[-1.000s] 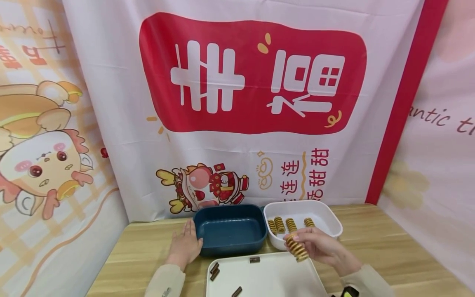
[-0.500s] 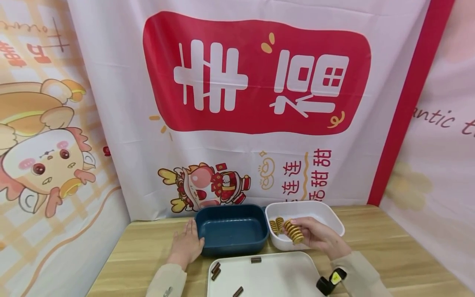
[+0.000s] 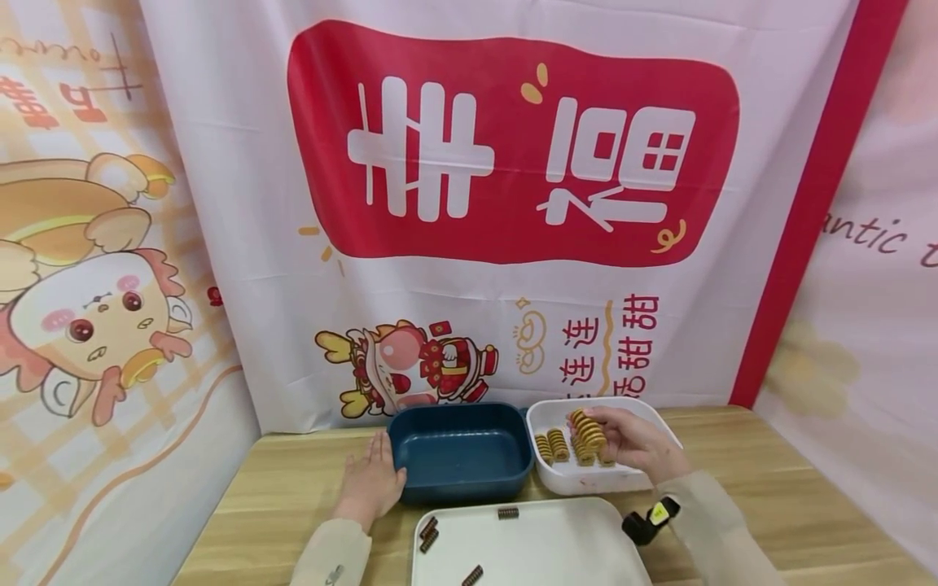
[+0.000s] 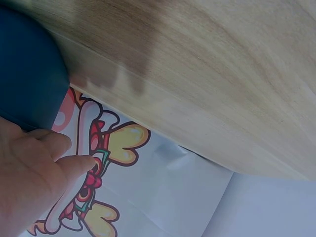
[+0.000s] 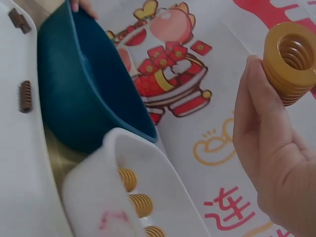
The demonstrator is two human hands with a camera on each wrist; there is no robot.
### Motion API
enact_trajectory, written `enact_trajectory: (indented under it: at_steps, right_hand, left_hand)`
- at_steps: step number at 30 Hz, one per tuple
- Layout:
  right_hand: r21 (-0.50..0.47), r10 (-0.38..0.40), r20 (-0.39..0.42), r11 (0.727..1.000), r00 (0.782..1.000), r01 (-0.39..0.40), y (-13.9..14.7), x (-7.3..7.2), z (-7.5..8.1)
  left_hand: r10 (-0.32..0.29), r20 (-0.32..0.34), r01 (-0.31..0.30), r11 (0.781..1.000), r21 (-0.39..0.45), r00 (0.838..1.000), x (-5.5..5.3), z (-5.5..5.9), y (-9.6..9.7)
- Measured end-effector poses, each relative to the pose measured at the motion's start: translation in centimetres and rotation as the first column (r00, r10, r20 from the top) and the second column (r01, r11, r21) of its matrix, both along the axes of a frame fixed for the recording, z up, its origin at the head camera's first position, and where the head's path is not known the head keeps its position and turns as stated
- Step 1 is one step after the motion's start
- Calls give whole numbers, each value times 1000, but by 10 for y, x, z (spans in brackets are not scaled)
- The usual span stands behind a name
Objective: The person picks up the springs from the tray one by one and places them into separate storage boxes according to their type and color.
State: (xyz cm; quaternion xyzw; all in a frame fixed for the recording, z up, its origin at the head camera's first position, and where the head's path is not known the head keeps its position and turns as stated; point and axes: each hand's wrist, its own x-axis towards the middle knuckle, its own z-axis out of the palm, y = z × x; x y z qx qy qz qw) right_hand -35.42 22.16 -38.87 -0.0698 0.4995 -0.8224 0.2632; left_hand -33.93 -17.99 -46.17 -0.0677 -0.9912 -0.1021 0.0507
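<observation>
In the head view my right hand [image 3: 645, 446] pinches a yellow coil spring [image 3: 587, 431] above the white bin [image 3: 593, 483]. The right wrist view shows this spring [image 5: 290, 64] with its round open end facing the camera. Several similar yellow springs [image 3: 558, 445] lie inside the white bin. Against the left side of the dark blue bin [image 3: 462, 494] rests my left hand [image 3: 374, 480], its fingers extended along the wall. Part of that hand [image 4: 34, 170] and the bin's corner appear in the left wrist view.
A white tray [image 3: 538, 549] lies in front of the bins with several small dark brown springs [image 3: 508, 513] on it. The two bins stand side by side on the wooden table [image 3: 274, 480]. A printed cloth [image 3: 242, 325] hangs right behind them.
My right hand has carried the yellow spring away from me, from over the tray's far edge to over the white bin. My left hand keeps its place at the blue bin.
</observation>
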Motion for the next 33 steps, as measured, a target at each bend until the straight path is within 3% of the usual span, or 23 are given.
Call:
enact_trajectory:
  at_steps: [7,14,18,21,26,29,33]
  right_hand:
    - [-59,-127,61,990,990,131,14,-25,12]
    - [-22,-214,60,976,975,216,22,-54,15]
    - [-24,-231,58,972,971,232,30,-67,6]
    - [45,-246,18,969,969,245,35,-75,-5]
    - [211,-313,-28,927,949,312,35,-88,-24]
    - [249,-356,-18,903,934,349,35,-93,-33]
    - [248,-363,-19,901,932,356,39,-98,-44]
  left_hand:
    - [-3,-11,3,1000,-9,1000,0,-1,-1]
    - [5,-28,-6,1000,-30,1000,0,1,-4]
    - [-5,-21,4,999,-35,1000,1,1,-2]
    - [-11,-14,10,1000,-29,1000,2,-1,-1]
    - [0,-26,0,1000,-19,1000,4,-4,0]
    - [-3,-44,2,1000,-20,999,3,-4,1]
    - [-8,-48,7,1000,-29,999,3,-5,1]
